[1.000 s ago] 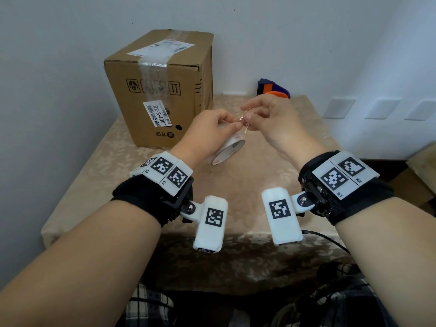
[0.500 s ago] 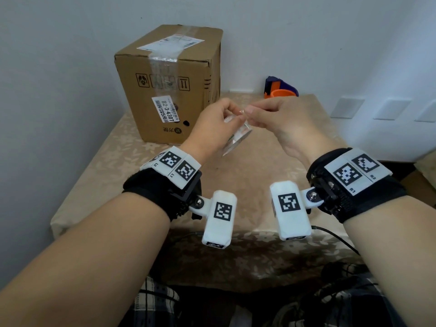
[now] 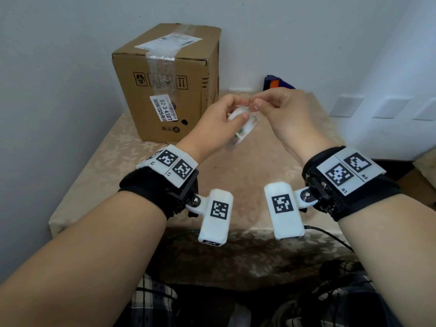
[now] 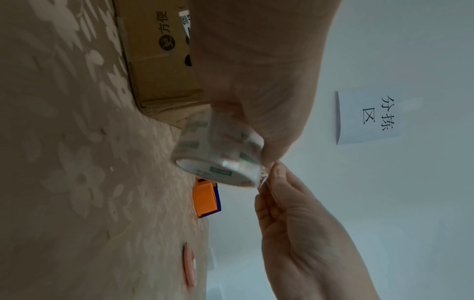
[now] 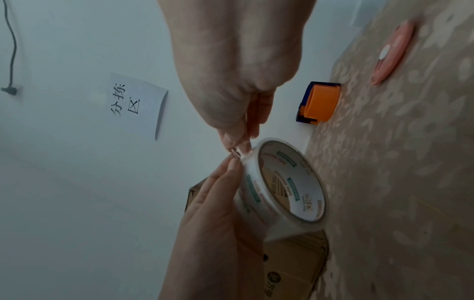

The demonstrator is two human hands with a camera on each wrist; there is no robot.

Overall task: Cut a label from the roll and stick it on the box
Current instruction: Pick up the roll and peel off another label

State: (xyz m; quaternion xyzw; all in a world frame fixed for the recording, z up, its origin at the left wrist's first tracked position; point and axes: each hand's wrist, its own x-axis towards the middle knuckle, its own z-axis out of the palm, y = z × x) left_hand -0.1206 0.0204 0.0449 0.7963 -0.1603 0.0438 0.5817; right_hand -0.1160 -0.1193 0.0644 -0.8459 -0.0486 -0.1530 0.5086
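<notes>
Left hand (image 3: 213,121) grips the clear printed-core tape roll (image 5: 282,190) above the tabletop (image 3: 113,161) near the brown cardboard box (image 3: 169,83), right hand (image 3: 290,114) pinches its free end (image 5: 237,152): best peel slowly, roll steady.

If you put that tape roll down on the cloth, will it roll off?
On its edge the tape roll would likely roll, being round; flat on its side it should stay. It looks light: the left hand holds it by its fingers.
</notes>
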